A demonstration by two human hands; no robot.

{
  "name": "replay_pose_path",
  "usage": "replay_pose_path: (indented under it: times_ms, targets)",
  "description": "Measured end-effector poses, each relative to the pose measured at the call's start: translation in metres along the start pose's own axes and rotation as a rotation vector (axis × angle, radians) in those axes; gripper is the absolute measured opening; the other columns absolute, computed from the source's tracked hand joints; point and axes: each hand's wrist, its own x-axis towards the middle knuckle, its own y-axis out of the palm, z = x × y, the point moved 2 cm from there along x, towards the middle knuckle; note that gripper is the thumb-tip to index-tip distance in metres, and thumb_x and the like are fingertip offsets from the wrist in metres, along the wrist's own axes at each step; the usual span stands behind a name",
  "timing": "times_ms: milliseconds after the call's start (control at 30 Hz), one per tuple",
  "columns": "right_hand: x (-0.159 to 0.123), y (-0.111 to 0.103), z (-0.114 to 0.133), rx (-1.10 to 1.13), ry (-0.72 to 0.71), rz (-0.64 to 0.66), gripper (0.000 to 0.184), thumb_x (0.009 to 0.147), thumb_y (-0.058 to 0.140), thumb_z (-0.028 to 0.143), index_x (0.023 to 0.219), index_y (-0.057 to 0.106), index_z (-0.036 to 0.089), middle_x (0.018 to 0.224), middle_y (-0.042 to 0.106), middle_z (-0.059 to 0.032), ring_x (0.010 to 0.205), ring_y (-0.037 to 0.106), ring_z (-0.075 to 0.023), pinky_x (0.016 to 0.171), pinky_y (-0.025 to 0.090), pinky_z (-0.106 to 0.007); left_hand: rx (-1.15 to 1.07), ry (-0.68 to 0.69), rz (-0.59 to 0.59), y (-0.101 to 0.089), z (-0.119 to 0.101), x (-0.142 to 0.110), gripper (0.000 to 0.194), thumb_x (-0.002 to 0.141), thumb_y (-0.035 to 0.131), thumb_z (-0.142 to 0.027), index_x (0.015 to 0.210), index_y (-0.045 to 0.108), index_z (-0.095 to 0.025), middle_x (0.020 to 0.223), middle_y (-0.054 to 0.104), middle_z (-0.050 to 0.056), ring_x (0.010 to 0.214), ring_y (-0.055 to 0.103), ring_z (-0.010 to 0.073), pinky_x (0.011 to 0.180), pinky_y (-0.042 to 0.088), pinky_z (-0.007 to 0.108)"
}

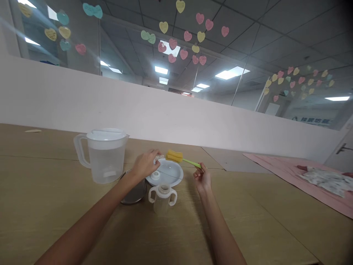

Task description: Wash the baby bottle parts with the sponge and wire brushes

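My left hand (147, 163) is closed on a small clear plastic cap (159, 157), partly hidden by the fingers, above the left rim of a white dish (176, 176). My right hand (203, 179) grips the green handle of a sponge brush (190, 162). Its yellow sponge head points left, beyond the dish and close to the clear cap; whether they touch I cannot tell. A white bottle collar (155, 176) lies inside the dish. In front of the dish stands an uncapped baby bottle (162, 200) with two white handles.
A lidded clear pitcher (107, 162) stands to the left. Beside it, partly under my left forearm, is a dark round tray (134, 195). On the right, a pink cloth (286, 173) carries a patterned garment (327, 178). A white wall (165, 117) with windows rises behind the table.
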Motion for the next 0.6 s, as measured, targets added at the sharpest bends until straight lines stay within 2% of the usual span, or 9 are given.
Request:
replay_pose_path:
  times_ms: [100, 267, 367, 433, 533, 600]
  targets:
    - [0.002, -0.003, 0.000, 0.013, 0.020, -0.006, 0.016, 0.064, 0.064, 0.023, 0.075, 0.053, 0.018, 0.059, 0.054, 0.0068, 0.034, 0.030, 0.0000, 0.032, 0.028, -0.013, 0.087, 0.018, 0.043, 0.000, 0.012, 0.002, 0.028, 0.068, 0.047, -0.014, 0.093, 0.055, -0.019, 0.097, 0.059, 0.005, 0.092, 0.053, 0.0203, 0.077, 0.043, 0.029]
    - [0.003, -0.006, -0.006, -0.170, -0.014, -0.037, 0.017, 0.065, 0.064, 0.029, 0.073, 0.055, 0.016, 0.059, 0.056, 0.0051, 0.034, 0.032, -0.0011, 0.033, 0.029, -0.015, 0.227, 0.066, 0.142, -0.008, 0.028, 0.003, 0.024, 0.060, 0.050, -0.011, 0.081, 0.058, -0.017, 0.091, 0.057, 0.008, 0.091, 0.052, 0.0221, 0.075, 0.041, 0.029]
    - [0.001, -0.004, -0.009, -0.316, -0.053, -0.014, 0.021, 0.063, 0.064, 0.033, 0.072, 0.057, 0.015, 0.053, 0.052, 0.0061, 0.034, 0.034, -0.0024, 0.034, 0.030, -0.017, 0.220, 0.011, 0.299, -0.012, 0.032, 0.000, 0.024, 0.060, 0.050, -0.013, 0.082, 0.057, -0.019, 0.087, 0.061, 0.006, 0.081, 0.055, 0.0199, 0.063, 0.041, 0.027]
    - [-0.001, -0.002, -0.009, -0.407, -0.124, -0.016, 0.023, 0.061, 0.066, 0.035, 0.069, 0.058, 0.014, 0.052, 0.050, 0.0062, 0.034, 0.036, -0.0033, 0.034, 0.028, -0.018, 0.213, -0.049, 0.448, -0.012, 0.034, -0.004, 0.023, 0.060, 0.050, -0.013, 0.080, 0.058, -0.020, 0.084, 0.064, 0.004, 0.073, 0.057, 0.0181, 0.057, 0.039, 0.024]
    - [-0.006, 0.002, -0.007, -0.466, -0.280, -0.011, 0.028, 0.060, 0.066, 0.038, 0.068, 0.057, 0.013, 0.060, 0.054, 0.0035, 0.035, 0.037, -0.0035, 0.034, 0.027, -0.020, 0.253, -0.128, 0.659, -0.009, 0.035, -0.009, 0.022, 0.052, 0.058, -0.012, 0.072, 0.061, -0.020, 0.079, 0.066, 0.002, 0.068, 0.059, 0.0178, 0.054, 0.040, 0.022]
    - [-0.009, 0.005, -0.006, -0.492, -0.365, 0.009, 0.032, 0.061, 0.065, 0.042, 0.071, 0.057, 0.013, 0.067, 0.057, 0.0013, 0.036, 0.037, -0.0035, 0.035, 0.027, -0.020, 0.280, -0.166, 0.730, -0.005, 0.036, -0.010, 0.021, 0.045, 0.064, -0.010, 0.064, 0.063, -0.019, 0.075, 0.067, 0.003, 0.067, 0.060, 0.0192, 0.056, 0.041, 0.023]
